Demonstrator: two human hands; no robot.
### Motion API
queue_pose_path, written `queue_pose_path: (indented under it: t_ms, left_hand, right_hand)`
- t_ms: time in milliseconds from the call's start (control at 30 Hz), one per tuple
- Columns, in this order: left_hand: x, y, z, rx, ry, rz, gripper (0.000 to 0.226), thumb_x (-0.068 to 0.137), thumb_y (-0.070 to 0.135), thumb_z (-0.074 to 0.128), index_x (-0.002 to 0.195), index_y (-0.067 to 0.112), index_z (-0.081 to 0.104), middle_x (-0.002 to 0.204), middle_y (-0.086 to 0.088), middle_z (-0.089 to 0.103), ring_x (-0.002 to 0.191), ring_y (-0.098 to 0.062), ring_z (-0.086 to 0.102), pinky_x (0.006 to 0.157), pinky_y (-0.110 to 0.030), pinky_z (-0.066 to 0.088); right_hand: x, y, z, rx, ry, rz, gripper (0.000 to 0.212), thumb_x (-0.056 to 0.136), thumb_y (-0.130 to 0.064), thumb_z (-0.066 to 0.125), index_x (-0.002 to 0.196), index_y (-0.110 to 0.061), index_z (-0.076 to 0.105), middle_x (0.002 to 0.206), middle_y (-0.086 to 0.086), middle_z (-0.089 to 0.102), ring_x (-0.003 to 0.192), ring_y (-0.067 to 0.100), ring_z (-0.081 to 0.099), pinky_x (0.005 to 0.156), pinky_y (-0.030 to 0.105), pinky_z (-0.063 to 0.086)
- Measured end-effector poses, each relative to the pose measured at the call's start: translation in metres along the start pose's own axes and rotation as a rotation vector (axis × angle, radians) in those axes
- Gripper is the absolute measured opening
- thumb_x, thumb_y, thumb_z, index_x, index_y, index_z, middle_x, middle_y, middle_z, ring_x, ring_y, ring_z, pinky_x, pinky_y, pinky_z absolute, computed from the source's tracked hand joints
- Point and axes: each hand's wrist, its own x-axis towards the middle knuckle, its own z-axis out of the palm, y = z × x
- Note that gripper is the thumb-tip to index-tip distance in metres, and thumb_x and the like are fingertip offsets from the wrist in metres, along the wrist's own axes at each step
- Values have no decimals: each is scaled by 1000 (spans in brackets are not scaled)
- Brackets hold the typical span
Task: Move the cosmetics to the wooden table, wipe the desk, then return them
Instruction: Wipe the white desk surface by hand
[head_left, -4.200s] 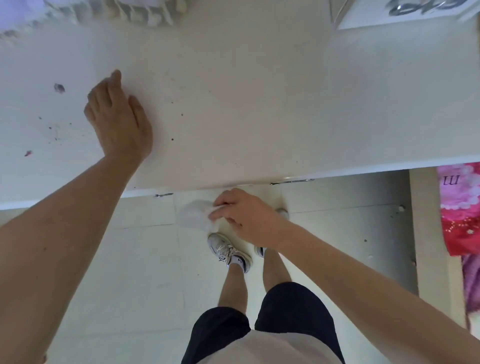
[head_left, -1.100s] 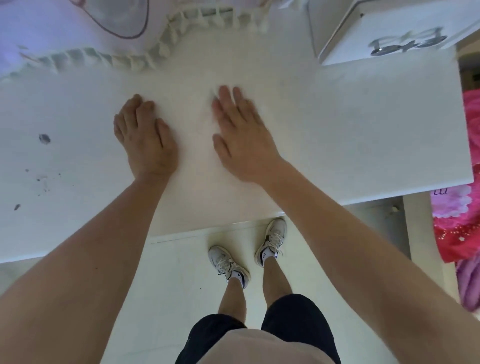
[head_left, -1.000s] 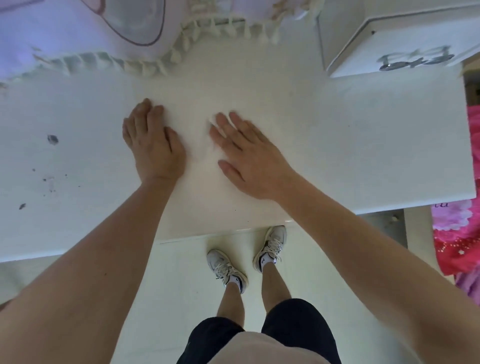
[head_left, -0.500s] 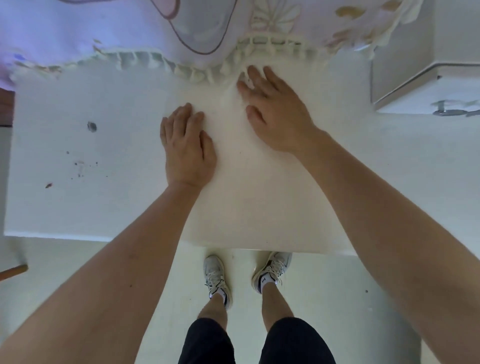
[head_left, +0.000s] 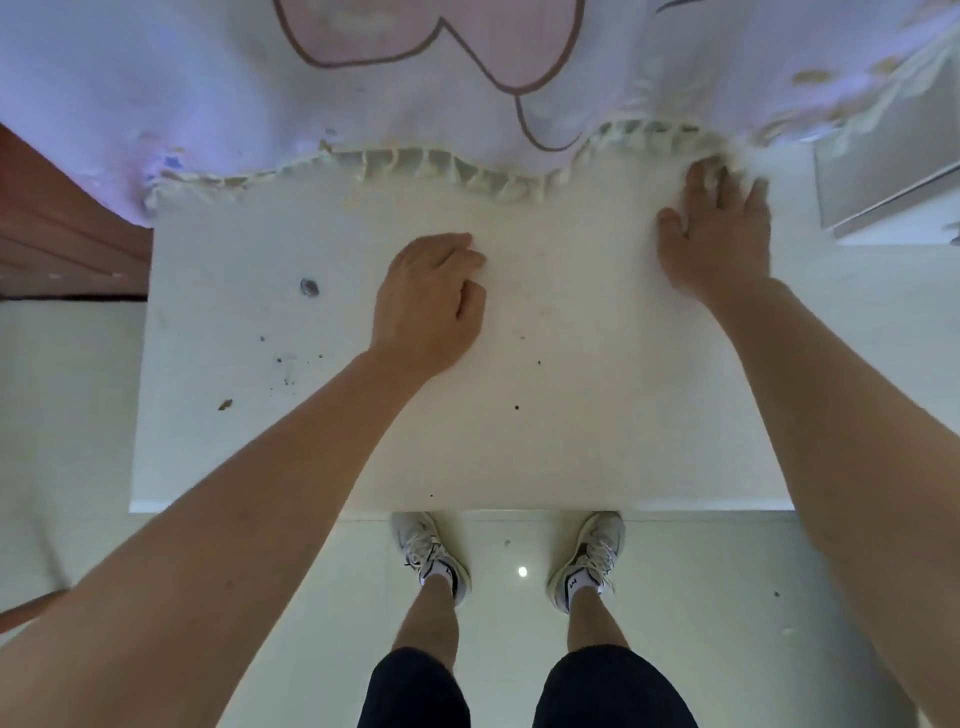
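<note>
1. Bench (head_left: 571, 415): white top, fills the centre of the frame, front edge running across the lower middle. This is the surface under work. No cosmetics appear on it or elsewhere in the frame.
2. Lavender cloth (head_left: 208, 93): spans the whole upper frame and carries a pink outlined figure. Its cream tasselled fringe (head_left: 441, 169) lies along the far edge of the bench.
3. Floor (head_left: 67, 389): pale glossy tiles, seen at left and across the bottom of the frame.
4. Reddish-brown wooden surface (head_left: 52, 218): upper left, just beside the left end of the bench.
5. White box-like unit (head_left: 893, 171): upper right, partly cut off by the frame edge.
6. Left hand (head_left: 426, 306): centre of the frame, resting on the bench. Its fingers (head_left: 452, 247) are curled under, closed, with nothing seen in them.
7. Right hand (head_left: 719, 249): upper right of centre, palm down on the bench. Its fingers (head_left: 727, 187) are stretched out and open, their tips touching the fringe. The tips are blurred, so whether anything lies beneath them cannot be told.
8. White trainers (head_left: 426, 551): one pair, lower centre, toes under the front edge of the bench.
9. Marks on the left part of the bench: a dark grey spot (head_left: 309, 287), a scatter of small dark specks (head_left: 285, 364) and a brown fleck (head_left: 225, 404). A few isolated specks lie toward the centre
</note>
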Motion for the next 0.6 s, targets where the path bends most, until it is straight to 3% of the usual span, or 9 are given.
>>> queue_pose_path:
  t_ms: [133,233,300,367,433,500,600]
  left_hand:
    - [-5,-64,-44,86,156,-70,38,84,14,42,113,9,67,131,-11,57,119,-32,52,96,-41,42]
    - [-5,-110,-74,192,200,-243,43,84,19,37,118,11,63,132,-12,55,121,-34,49,93,-40,38]
    - [-7,-134,-88,235,167,-312,45,86,20,32,115,10,65,124,-13,60,111,-36,55,87,-41,41]
    - [-14,-151,-94,278,96,-355,43,91,20,31,111,9,67,113,-15,63,98,-38,58,77,-42,43]
    - [-23,-158,-94,284,65,-303,38,93,19,36,107,5,68,104,-16,64,90,-39,59,70,-42,45]
    - [-27,-162,-92,274,58,-258,36,90,18,38,103,3,69,106,-16,66,90,-37,61,72,-42,47]
    - [-29,-170,-89,288,3,-214,39,87,19,36,106,2,66,120,-16,62,101,-36,59,81,-45,49]
  right_hand:
    - [-8,-93,-8,77,36,23,73,94,-49,22,155,-10,15,161,22,12,146,49,7,118,56,9]
    - [-28,-176,-17,140,50,-10,68,93,-47,23,146,-7,39,152,26,32,142,49,20,119,55,12]
    - [-49,-226,-16,123,48,-180,69,93,-47,18,148,-11,38,151,23,36,140,47,27,118,55,16]
    - [-78,-265,-12,116,17,-421,64,98,-46,21,155,-18,24,162,15,18,147,46,12,120,54,12]
    - [-103,-277,-6,110,-23,-623,62,99,-46,22,155,-21,23,164,10,13,149,42,7,121,50,11]
    - [-107,-256,-6,123,-80,-703,61,99,-48,18,155,-24,24,164,6,13,151,36,7,122,44,10]
    - [-72,-191,-4,49,-37,-539,67,96,-53,11,157,-26,16,163,11,18,151,34,10,123,45,10]
